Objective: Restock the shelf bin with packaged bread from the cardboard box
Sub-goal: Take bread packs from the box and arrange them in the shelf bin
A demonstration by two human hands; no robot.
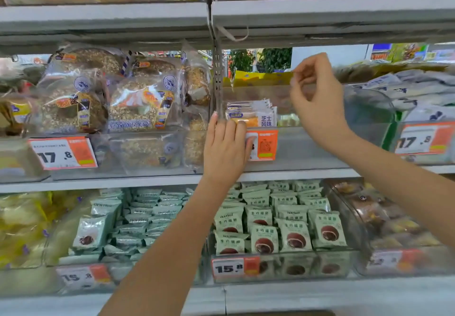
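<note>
A clear plastic shelf bin (320, 143) sits on the middle shelf, right of the metal upright. A few flat packaged breads (253, 114) with white and orange wrappers stand at its left end; the rest of it looks bare. My left hand (227, 146) rests on the bin's front wall with its fingers straight, partly covering an orange price tag (267, 144). My right hand (317, 99) is raised above the bin, thumb and forefinger pinching the top edge of the bin's clear lid (369, 104). No cardboard box is in view.
Round seeded loaves in clear bags (138, 104) fill the bin to the left. Grey-white packs (418, 89) lie in the bin to the right. The shelf below holds pale green snack packs (290, 227). Another shelf (320, 15) runs close overhead.
</note>
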